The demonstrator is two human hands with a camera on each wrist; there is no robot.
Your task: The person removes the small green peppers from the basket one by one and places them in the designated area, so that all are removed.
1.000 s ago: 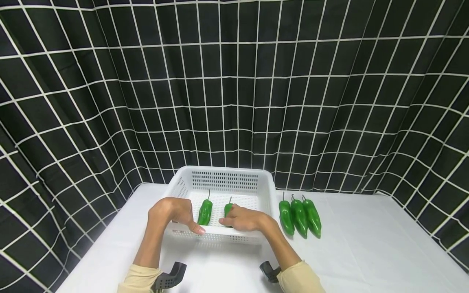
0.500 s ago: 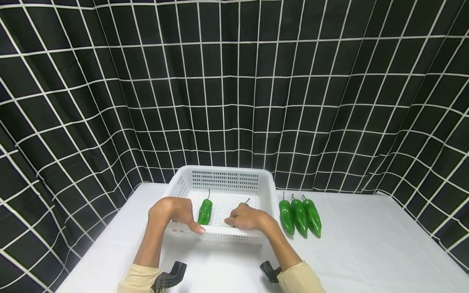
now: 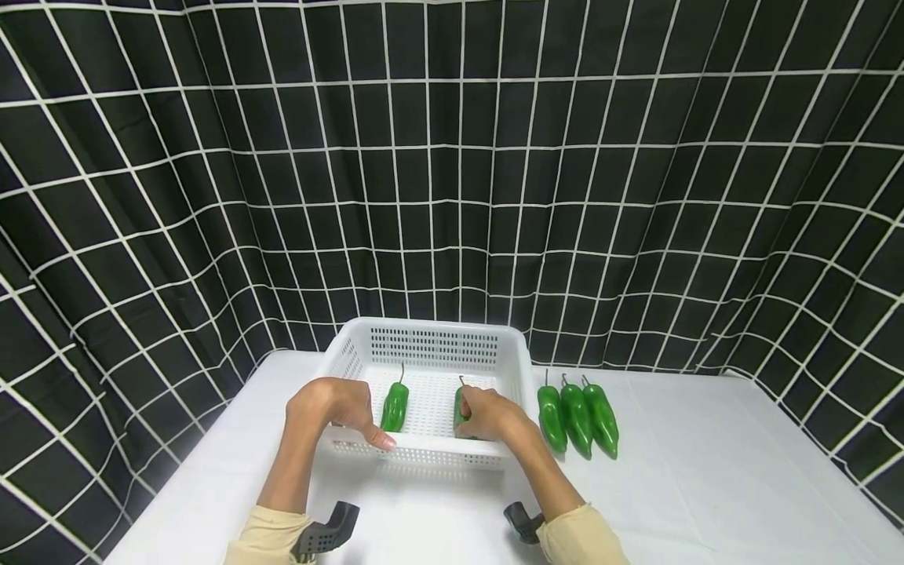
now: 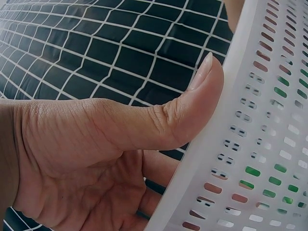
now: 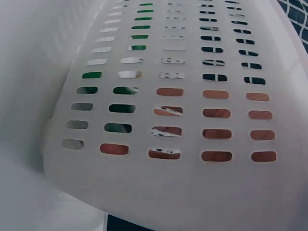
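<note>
A white perforated plastic basket sits on the table with two green peppers inside. My left hand grips its near rim on the left; in the left wrist view the thumb lies along the outside of the rim, the other fingers reaching behind the wall. The left green pepper lies just beyond that hand, stem pointing away. Inside the basket on the right, my right hand holds the other green pepper, covering part of it. The right wrist view shows mostly the basket wall, with skin and green through its slots.
Several green peppers, three in a row, lie on the white table to the right of the basket, the middle pepper among them. A black curtain with a white grid stands behind the table and at both sides.
My right hand has moved to the right inside the basket, taking the pepper with it. The pepper's stem swung rightward, then straightened. My left hand stays on the rim.
</note>
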